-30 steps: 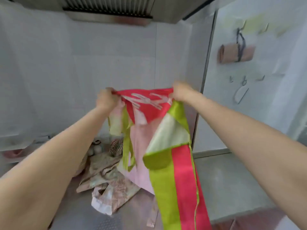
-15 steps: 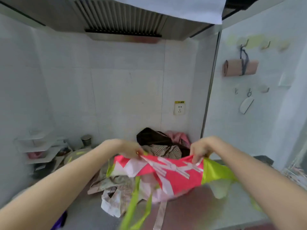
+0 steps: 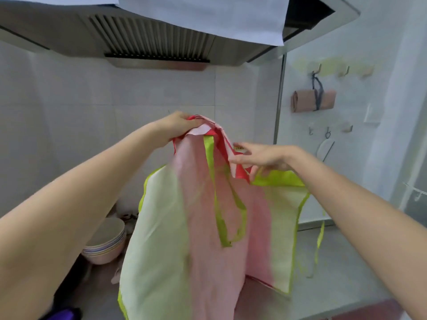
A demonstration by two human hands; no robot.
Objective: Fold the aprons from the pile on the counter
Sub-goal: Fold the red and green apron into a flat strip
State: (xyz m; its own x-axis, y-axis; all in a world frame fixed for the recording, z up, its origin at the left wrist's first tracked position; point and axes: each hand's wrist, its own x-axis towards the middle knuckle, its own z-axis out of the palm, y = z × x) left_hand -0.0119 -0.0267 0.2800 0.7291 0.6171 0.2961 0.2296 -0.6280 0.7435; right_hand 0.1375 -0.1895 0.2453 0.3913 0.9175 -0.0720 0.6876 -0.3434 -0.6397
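Holding the apron (image 3: 196,227) aloft at mid-frame, we pinch its top with our left hand (image 3: 178,127); it hangs lengthwise toward the counter (image 3: 335,262). Our right hand (image 3: 261,158), fingers spread, touches the red edge just right, nearest the loose corner.

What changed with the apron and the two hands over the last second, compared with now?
Half a second ago both hands held the apron low over the counter; now it is lifted and hangs with its pale back side showing. The right hand has released its top corner and reaches, fingers extended, at the red edge lower down. The left hand still grips the top edge.
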